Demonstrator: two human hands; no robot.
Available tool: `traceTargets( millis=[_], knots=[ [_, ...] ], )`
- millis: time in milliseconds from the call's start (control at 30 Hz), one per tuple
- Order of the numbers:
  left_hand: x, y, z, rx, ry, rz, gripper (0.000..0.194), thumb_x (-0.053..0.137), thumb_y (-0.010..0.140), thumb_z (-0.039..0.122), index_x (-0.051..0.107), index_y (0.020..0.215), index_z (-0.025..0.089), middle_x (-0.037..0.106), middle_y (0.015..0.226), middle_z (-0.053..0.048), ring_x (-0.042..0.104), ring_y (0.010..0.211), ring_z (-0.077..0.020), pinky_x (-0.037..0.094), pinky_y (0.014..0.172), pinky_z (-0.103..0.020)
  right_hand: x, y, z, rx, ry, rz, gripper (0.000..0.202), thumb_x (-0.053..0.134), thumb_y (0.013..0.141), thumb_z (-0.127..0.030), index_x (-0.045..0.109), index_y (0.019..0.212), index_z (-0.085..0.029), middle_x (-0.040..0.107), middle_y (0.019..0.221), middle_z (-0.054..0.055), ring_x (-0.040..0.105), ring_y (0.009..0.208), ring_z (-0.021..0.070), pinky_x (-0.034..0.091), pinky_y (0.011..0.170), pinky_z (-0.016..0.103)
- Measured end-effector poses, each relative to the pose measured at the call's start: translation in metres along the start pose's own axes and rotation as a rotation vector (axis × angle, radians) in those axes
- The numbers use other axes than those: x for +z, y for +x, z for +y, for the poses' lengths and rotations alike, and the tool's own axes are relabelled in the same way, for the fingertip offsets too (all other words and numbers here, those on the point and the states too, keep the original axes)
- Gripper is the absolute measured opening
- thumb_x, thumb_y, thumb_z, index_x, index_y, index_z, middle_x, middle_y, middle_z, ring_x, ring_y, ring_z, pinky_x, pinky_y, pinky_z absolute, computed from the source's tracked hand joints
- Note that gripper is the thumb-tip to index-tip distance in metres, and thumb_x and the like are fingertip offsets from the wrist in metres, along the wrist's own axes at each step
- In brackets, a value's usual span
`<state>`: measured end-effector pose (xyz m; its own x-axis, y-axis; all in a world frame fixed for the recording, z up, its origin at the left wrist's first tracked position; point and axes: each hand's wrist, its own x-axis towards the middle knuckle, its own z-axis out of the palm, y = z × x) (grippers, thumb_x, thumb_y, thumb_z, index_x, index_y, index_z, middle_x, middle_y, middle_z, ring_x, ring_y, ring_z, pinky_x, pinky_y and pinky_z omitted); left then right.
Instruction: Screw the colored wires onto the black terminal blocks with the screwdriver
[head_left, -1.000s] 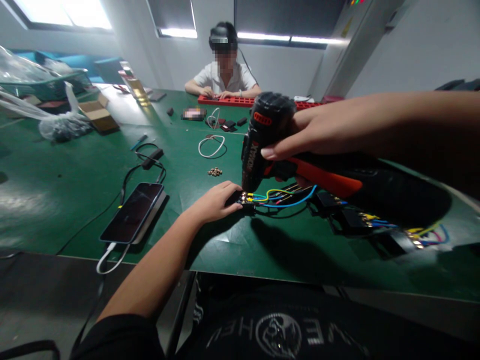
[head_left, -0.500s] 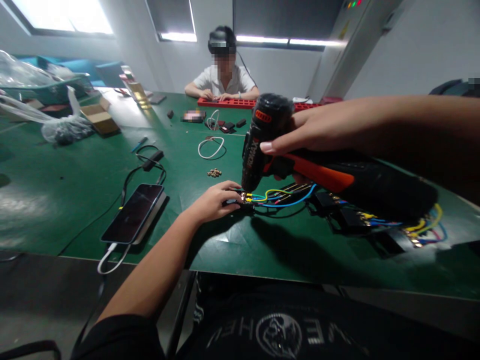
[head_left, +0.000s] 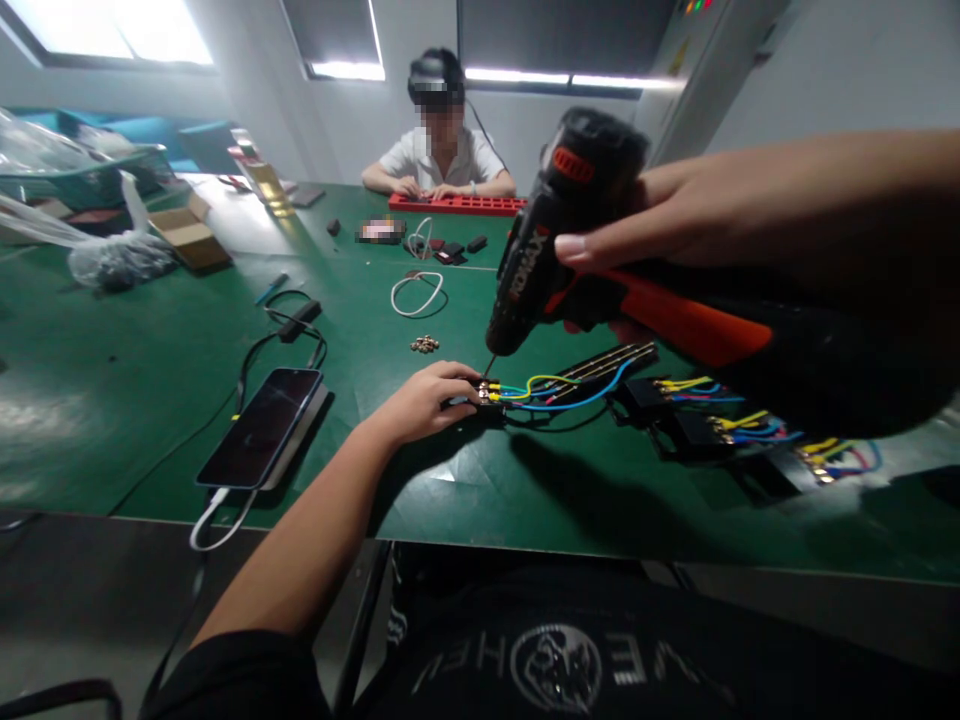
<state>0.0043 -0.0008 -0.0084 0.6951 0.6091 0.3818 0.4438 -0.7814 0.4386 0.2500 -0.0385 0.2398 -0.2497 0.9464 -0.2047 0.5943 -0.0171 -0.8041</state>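
Note:
My right hand (head_left: 660, 230) is wrapped round the grip of a black and orange cordless drill (head_left: 532, 255), tilted with its thin bit (head_left: 490, 366) pointing down. The tip of the bit is at or just above a small black terminal block (head_left: 491, 396) with brass-coloured screws; whether it touches cannot be made out. Yellow, green and blue wires (head_left: 559, 400) run from the block to the right. From the left, the fingers of my left hand (head_left: 435, 400) are closed on the block and hold it against the table. A small pile of brass screws (head_left: 424, 344) lies beyond this hand.
Several black wired units (head_left: 694, 435) lie on the right of the green table (head_left: 360, 340). A phone (head_left: 259, 430) with cables rests at left. Farther back are a white cable loop (head_left: 417, 295), a cardboard box (head_left: 191, 235) and a person (head_left: 442, 150) behind a red strip (head_left: 457, 205).
My right hand has raised the drill up and to the right, so the bit now shows above the terminal block. My left hand keeps its hold on the block.

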Motion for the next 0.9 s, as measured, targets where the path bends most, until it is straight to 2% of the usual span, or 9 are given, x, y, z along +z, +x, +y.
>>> traceTargets(
  millis=[67, 100, 167, 267, 367, 467, 567, 700, 900],
  knots=[
    [0.001, 0.0, -0.001, 0.002, 0.001, 0.001, 0.016, 0.065, 0.093, 0.024, 0.075, 0.105, 0.022, 0.066, 0.127, -0.011, 0.064, 0.114, -0.0237, 0.053, 0.101, -0.044, -0.015, -0.007, 0.009, 0.16, -0.047, -0.009, 0.054, 0.025, 0.097, -0.027, 0.071, 0.116, -0.008, 0.074, 0.09, -0.002, 0.07, 0.084, 0.0122, 0.044, 0.068, 0.01],
    [0.001, -0.001, -0.001, 0.0, 0.0, 0.002, 0.016, 0.065, 0.093, 0.024, 0.075, 0.105, 0.022, 0.066, 0.127, -0.011, 0.064, 0.115, -0.0237, 0.053, 0.101, -0.044, -0.023, -0.012, 0.019, 0.156, -0.005, 0.028, 0.054, 0.026, 0.098, -0.033, 0.069, 0.122, -0.011, 0.074, 0.091, -0.003, 0.071, 0.077, 0.0106, 0.045, 0.066, 0.009],
    [0.002, -0.001, -0.002, -0.008, 0.007, -0.003, 0.016, 0.065, 0.093, 0.023, 0.075, 0.106, 0.022, 0.066, 0.128, -0.011, 0.065, 0.115, -0.0236, 0.053, 0.1, -0.044, -0.036, -0.024, 0.046, 0.178, 0.171, 0.131, 0.046, 0.037, 0.101, -0.041, 0.063, 0.133, -0.021, 0.076, 0.097, 0.001, 0.073, 0.065, 0.0159, 0.055, 0.057, 0.019],
    [0.003, -0.002, -0.003, -0.001, 0.025, 0.014, 0.016, 0.065, 0.093, 0.024, 0.074, 0.106, 0.022, 0.066, 0.128, -0.011, 0.065, 0.115, -0.0234, 0.054, 0.1, -0.043, -0.039, -0.049, 0.103, -0.004, 0.474, 0.332, 0.049, 0.037, 0.1, -0.053, 0.06, 0.136, -0.029, 0.075, 0.096, 0.0, 0.072, 0.059, 0.0153, 0.057, 0.052, 0.022],
    [0.003, -0.002, -0.002, 0.008, 0.028, 0.017, 0.017, 0.064, 0.094, 0.024, 0.074, 0.108, 0.023, 0.066, 0.128, -0.011, 0.065, 0.115, -0.0232, 0.054, 0.1, -0.044, -0.024, -0.07, 0.163, -0.006, 0.677, 0.416, 0.066, 0.057, 0.08, -0.074, 0.069, 0.121, -0.023, 0.074, 0.094, 0.009, 0.065, 0.051, 0.0145, 0.05, 0.039, 0.018],
    [0.003, -0.002, -0.002, -0.005, 0.029, 0.018, 0.019, 0.065, 0.093, 0.023, 0.073, 0.11, 0.023, 0.067, 0.127, -0.011, 0.065, 0.114, -0.0227, 0.055, 0.099, -0.043, -0.006, -0.078, 0.217, 0.016, 0.908, 0.458, 0.075, 0.075, 0.054, -0.081, 0.075, 0.107, -0.028, 0.071, 0.092, 0.012, 0.06, 0.053, 0.0134, 0.052, 0.043, 0.018],
    [0.003, -0.002, -0.001, -0.009, 0.044, 0.028, 0.02, 0.065, 0.093, 0.022, 0.073, 0.112, 0.024, 0.067, 0.127, -0.011, 0.065, 0.115, -0.0229, 0.056, 0.099, -0.043, 0.01, -0.081, 0.26, 0.102, 1.044, 0.43, 0.07, 0.068, 0.055, -0.086, 0.079, 0.096, -0.031, 0.061, 0.075, 0.009, 0.053, 0.051, 0.0145, 0.054, 0.045, 0.023],
    [0.003, -0.002, -0.001, -0.017, 0.034, 0.035, 0.02, 0.065, 0.093, 0.022, 0.075, 0.11, 0.025, 0.067, 0.128, -0.011, 0.066, 0.115, -0.0226, 0.057, 0.098, -0.041, 0.032, -0.089, 0.295, 0.155, 1.051, 0.483, 0.066, 0.046, 0.067, -0.09, 0.08, 0.088, -0.038, 0.046, 0.064, 0.009, 0.052, 0.051, 0.0211, 0.057, 0.049, 0.032],
    [0.008, -0.003, -0.008, -0.023, 0.065, 0.084, 0.021, 0.061, 0.096, 0.024, 0.077, 0.109, 0.026, 0.067, 0.13, -0.011, 0.067, 0.117, -0.0225, 0.057, 0.1, -0.041, 0.052, -0.098, 0.33, 0.32, 1.066, 0.467, 0.069, 0.038, 0.057, -0.093, 0.079, 0.071, -0.04, 0.041, 0.053, 0.01, 0.048, 0.043, 0.0242, 0.054, 0.045, 0.036]
  ],
)
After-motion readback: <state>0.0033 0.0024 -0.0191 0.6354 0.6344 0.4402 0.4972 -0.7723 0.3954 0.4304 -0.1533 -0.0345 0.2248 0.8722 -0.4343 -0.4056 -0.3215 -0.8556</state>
